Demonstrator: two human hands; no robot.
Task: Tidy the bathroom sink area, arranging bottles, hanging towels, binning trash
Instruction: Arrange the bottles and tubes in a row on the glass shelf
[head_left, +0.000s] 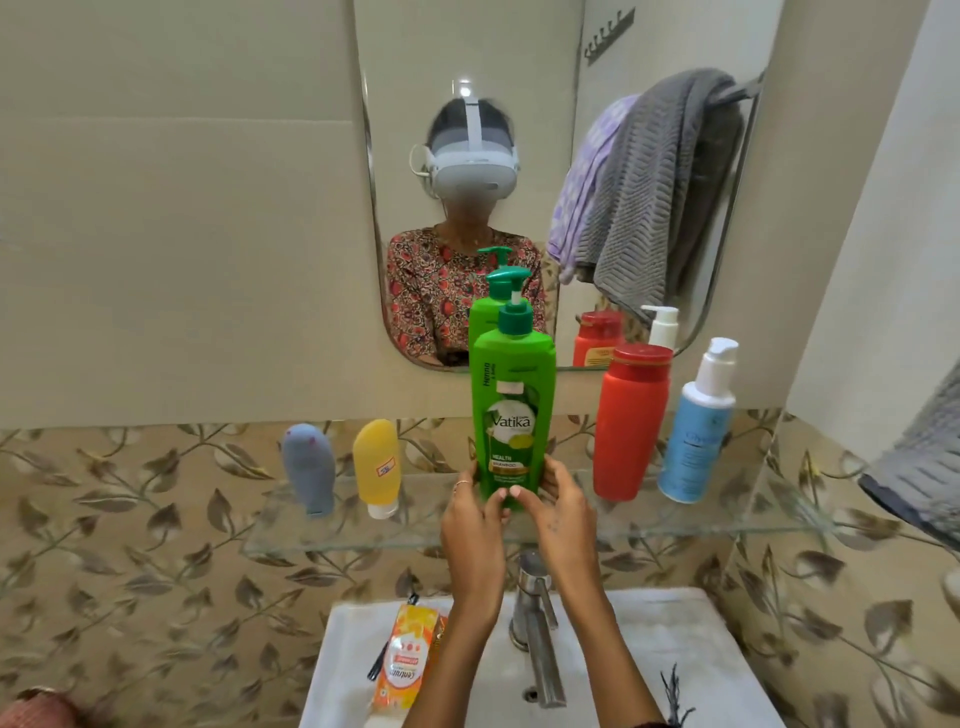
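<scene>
Green plastic catches the eye first: a tall green pump bottle of shampoo (513, 410) is standing upright at the middle of the clear glass shelf (415, 535) below the mirror (467, 182). Both hands are reaching up to its base. The left hand (475, 525) is curling its fingers around the lower left side of the bottle, with its thumb lying across the front near the bottom edge. The right hand (563, 512) is wrapping the lower right side, its thumb also pressing on the front, so the two thumbs are nearly meeting.

To the left on the same shelf, a grey squeeze tube (309, 470) and a yellow squeeze tube (376, 467) are standing cap-down, just beside each other and apart from the green bottle. To the right, a red cylindrical bottle with a red cap (631, 421) is standing near the green one, and a white-and-blue pump bottle (698, 431) is standing just beyond it.

Below, a steel tap (535, 623) is rising from the white ceramic basin (675, 649). An orange printed sachet (408, 657) is lying on the basin's left rim, and a dark tasselled scrap (674, 693) is lying on its right side. A grey ribbed towel (660, 182) and a lilac patterned cloth (587, 176) are hanging together, seen in the mirror.
</scene>
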